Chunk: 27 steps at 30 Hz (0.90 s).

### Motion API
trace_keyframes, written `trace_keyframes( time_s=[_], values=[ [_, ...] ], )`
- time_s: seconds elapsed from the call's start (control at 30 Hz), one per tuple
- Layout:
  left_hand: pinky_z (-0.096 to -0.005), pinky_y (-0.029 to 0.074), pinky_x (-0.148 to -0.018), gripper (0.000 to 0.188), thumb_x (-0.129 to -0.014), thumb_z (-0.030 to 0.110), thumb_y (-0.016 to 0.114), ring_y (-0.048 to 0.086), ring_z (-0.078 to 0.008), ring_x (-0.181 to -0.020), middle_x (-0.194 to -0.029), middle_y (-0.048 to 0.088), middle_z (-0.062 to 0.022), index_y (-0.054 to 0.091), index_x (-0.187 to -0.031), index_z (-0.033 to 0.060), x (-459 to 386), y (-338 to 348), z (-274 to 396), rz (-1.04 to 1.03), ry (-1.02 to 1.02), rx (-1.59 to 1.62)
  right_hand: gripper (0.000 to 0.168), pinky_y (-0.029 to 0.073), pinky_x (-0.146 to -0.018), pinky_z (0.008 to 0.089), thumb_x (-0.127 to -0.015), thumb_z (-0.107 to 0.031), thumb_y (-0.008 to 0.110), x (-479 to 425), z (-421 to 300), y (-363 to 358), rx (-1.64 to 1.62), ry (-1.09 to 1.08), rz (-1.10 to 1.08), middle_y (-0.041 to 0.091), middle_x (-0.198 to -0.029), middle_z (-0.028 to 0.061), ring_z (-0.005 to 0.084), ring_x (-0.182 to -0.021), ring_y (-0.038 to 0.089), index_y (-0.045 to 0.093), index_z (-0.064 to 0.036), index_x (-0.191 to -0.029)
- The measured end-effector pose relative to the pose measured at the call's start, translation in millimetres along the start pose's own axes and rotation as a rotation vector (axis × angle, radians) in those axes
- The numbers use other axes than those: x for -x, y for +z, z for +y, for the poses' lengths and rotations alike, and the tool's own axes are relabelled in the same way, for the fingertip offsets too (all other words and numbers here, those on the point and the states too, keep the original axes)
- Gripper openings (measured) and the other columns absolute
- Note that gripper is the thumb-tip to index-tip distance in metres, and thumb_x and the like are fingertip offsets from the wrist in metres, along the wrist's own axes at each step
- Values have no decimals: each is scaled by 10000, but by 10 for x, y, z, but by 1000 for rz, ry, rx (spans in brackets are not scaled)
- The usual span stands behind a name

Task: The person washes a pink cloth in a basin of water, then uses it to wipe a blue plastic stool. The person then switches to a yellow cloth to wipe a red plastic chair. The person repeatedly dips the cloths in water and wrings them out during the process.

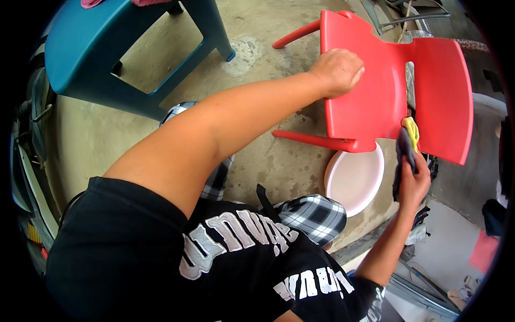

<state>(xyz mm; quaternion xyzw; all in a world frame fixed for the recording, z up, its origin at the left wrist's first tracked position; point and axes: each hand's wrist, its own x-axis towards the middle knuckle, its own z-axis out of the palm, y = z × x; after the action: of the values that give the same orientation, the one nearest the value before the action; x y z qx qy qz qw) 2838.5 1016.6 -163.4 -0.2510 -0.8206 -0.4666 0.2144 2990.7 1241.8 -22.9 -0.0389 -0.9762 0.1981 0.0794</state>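
A small red plastic chair stands in front of me, its seat facing up and its backrest to the right. My left hand is closed over the near edge of the seat, some of its fingers hidden from view. Between the fingers of my right hand is a folded dark grey and yellow cloth. The cloth is beside the lower end of the gap between seat and backrest; I cannot tell whether it touches the chair. Partly beneath the chair, a white-pink plastic basin holds cloudy-looking water.
At upper left stands a teal plastic stool with pink cloth on top. The concrete floor has damp spots near the basin. Metal frames lie at upper right, and assorted items line the left and right sides.
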Motion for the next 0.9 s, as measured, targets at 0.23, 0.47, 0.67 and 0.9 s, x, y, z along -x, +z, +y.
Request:
trace_keyframes(
  time_s=[0.23,0.47,0.67,0.9],
  values=[
    [-437,446,-781,186,-878,199,484,564,-332,-858,-872,608,-143,585,-879,43,-46,78,20,8,34,-51,382,427,-838,393,-664,-55,665,346,-422,1126,244,-108,189,590,-1090,146,330,-909,497,674,-95,-1044],
    [-432,443,-767,175,-893,166,483,566,-353,-858,-875,607,-164,581,-908,21,-87,73,33,-48,53,-48,364,440,-843,371,-658,-21,639,734,-639,1004,-124,-124,68,597,-1071,150,306,-915,526,679,-70,-1017],
    [-421,446,-786,178,-897,145,473,571,-345,-866,-889,612,-170,592,-910,13,-64,66,12,-58,46,-31,201,449,-742,232,-788,-32,635,666,-187,568,-772,181,181,630,-916,52,110,-828,575,649,53,-970],
    [-398,444,-790,198,-916,141,449,571,-329,-875,-900,612,-169,589,-936,3,-72,119,62,-94,51,-15,335,436,-876,338,-832,-181,610,423,678,965,-591,264,200,597,-1098,173,293,-1011,578,598,32,-1090]
  ],
)
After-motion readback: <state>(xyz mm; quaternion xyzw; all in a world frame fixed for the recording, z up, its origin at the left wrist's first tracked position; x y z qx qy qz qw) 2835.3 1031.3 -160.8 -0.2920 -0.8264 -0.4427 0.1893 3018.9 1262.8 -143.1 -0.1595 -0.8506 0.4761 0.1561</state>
